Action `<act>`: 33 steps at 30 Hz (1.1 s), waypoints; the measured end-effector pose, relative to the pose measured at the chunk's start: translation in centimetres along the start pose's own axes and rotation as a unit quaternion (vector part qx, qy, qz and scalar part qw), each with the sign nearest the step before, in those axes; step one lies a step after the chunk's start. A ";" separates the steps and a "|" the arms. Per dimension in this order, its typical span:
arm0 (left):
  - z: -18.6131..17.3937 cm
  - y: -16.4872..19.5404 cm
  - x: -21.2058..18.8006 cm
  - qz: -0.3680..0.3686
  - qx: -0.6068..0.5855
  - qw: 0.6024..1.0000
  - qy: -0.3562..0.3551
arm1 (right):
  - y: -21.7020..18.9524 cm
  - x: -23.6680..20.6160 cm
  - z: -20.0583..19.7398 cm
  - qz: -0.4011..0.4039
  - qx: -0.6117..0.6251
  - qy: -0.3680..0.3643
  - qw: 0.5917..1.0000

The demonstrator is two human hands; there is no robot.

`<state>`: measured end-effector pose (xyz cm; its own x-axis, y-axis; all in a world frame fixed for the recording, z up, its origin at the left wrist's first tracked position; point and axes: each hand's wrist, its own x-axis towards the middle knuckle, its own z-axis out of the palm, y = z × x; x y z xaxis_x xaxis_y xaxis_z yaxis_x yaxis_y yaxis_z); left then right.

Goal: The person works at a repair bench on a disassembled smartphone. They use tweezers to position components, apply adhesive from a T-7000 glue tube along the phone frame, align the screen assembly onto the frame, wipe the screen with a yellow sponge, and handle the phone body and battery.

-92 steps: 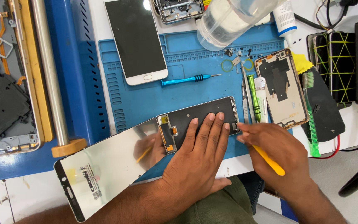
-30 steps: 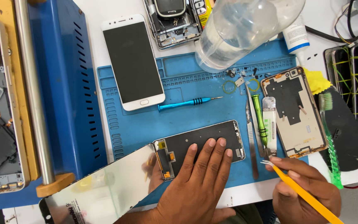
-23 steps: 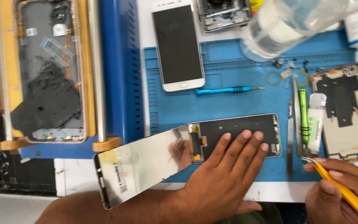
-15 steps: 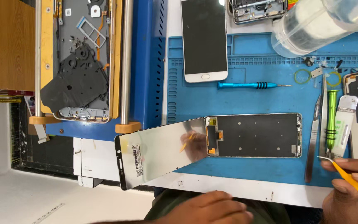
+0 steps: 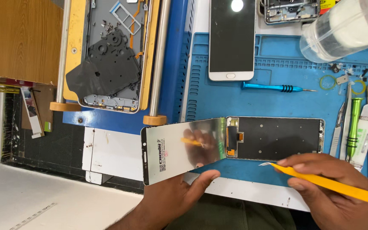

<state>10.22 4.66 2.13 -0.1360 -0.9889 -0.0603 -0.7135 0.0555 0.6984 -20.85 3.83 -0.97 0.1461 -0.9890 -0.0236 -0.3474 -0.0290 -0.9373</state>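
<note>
- Silvery display panel (image 5: 184, 149) lies folded out beside the dark phone frame (image 5: 277, 138) on the blue mat (image 5: 277, 102), joined to it by a short flex at the frame's end.
- Left hand (image 5: 175, 200) props the panel from below, fingers curled under its lower edge.
- Right hand (image 5: 329, 187), just below the frame, has its fingers pinched on a yellow pry tool (image 5: 324, 183).
- Panel looks thin, stiff, brittle, slippery; best held by its edges, sparing the flex.
</note>
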 end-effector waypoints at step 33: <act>0.8 1.4 2.3 0.116 0.017 0.990 0.075 | -0.5 1.9 -2.9 0.153 0.123 0.119 0.973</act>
<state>8.40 2.60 2.39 -0.1970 -0.9584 0.2065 -0.6976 0.2850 0.6573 -23.03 1.50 0.48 -0.1590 -0.9524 -0.2602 -0.1051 0.2784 -0.9547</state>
